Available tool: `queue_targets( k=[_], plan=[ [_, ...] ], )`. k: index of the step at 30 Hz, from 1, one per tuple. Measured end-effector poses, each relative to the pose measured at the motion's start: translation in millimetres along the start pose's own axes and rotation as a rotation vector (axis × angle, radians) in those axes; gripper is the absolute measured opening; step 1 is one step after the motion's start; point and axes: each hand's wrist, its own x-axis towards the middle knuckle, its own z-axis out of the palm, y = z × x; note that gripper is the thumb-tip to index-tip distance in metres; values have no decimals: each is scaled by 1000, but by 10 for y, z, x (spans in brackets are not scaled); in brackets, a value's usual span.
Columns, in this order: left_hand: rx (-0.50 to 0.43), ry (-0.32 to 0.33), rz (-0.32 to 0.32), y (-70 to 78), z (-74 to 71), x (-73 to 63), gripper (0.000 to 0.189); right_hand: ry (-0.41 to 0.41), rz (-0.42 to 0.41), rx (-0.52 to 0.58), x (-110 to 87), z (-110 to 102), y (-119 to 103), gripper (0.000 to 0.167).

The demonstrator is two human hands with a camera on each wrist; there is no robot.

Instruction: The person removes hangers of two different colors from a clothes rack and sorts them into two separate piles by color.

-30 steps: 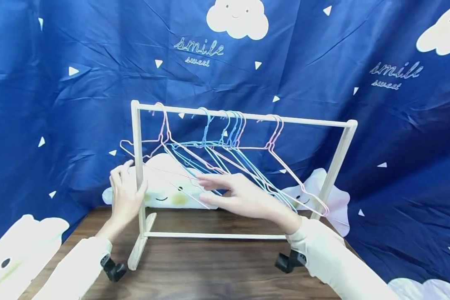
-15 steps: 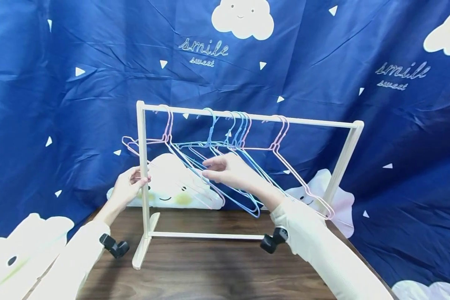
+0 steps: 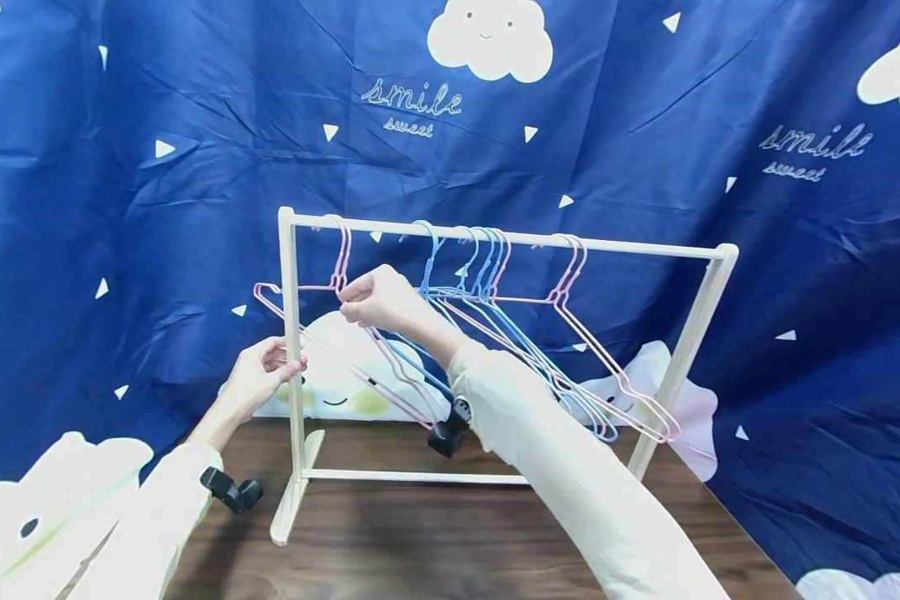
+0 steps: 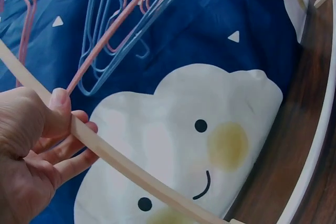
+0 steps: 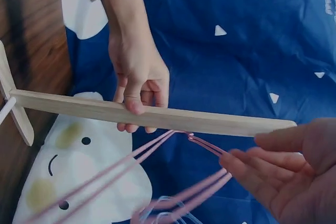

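Wire clothes hangers hang from the top bar of a pale wooden clothes rack (image 3: pixel 450 231). My left hand (image 3: pixel 262 375) grips the rack's left post (image 4: pixel 131 167), thumb on the near side and fingers behind. At the left end hang two pink hangers (image 3: pixel 336 281). My right hand (image 3: pixel 382 300) is at their upper arms just below the hooks, its fingertips touching the wire. In the right wrist view, the right thumb and fingers stand apart, with the pink wires (image 5: pixel 205 195) running past the fingertips.
Blue hangers (image 3: pixel 428 275) with a pink one cluster mid-bar; two more pink hangers (image 3: pixel 558 296) hang farther right. The rack's foot (image 3: pixel 297 492) stands on a dark wooden table (image 3: pixel 390 533). Behind hangs a blue cloud-print curtain (image 3: pixel 217 167).
My left hand has closed around the left post. My right hand has moved left and up from the middle hangers to the left pink pair, whose lower ends have swung.
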Motion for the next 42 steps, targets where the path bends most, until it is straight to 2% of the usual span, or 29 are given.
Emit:
queue_targets(
  k=[2, 5, 9, 12, 15, 19, 23, 26, 35, 42],
  plan=[
    [0, -16, -6, -6, -11, 8, 33, 87, -6, -103, 75, 64, -10, 24],
    [-2, -39, -8, 13, -23, 16, 33, 219, -21, -198, 177, 146, 20, 21],
    [11, -71, -15, 40, -50, 25, 32, 344, -25, -210, 270, 223, 96, 18],
    [23, -91, -18, 26, -72, 46, 31, 392, -26, -241, 313, 270, 135, 17],
    [25, -103, -10, 8, -70, 69, 30, 411, -31, -311, 321, 303, 158, 17],
    [14, -106, 8, -14, -66, 91, 28, 394, -17, -406, 322, 339, 145, 10],
    [9, -105, 17, -30, -65, 100, 27, 365, 38, -398, 334, 360, 121, 8],
    [16, -102, 13, -31, -71, 94, 26, 381, 53, -356, 348, 360, 110, 9],
    [20, -97, 4, -7, -66, 78, 27, 463, -37, -288, 261, 244, 30, 17],
    [24, -104, 21, -7, -78, 84, 28, 453, -129, -302, 44, 110, 6, 16]
  ],
)
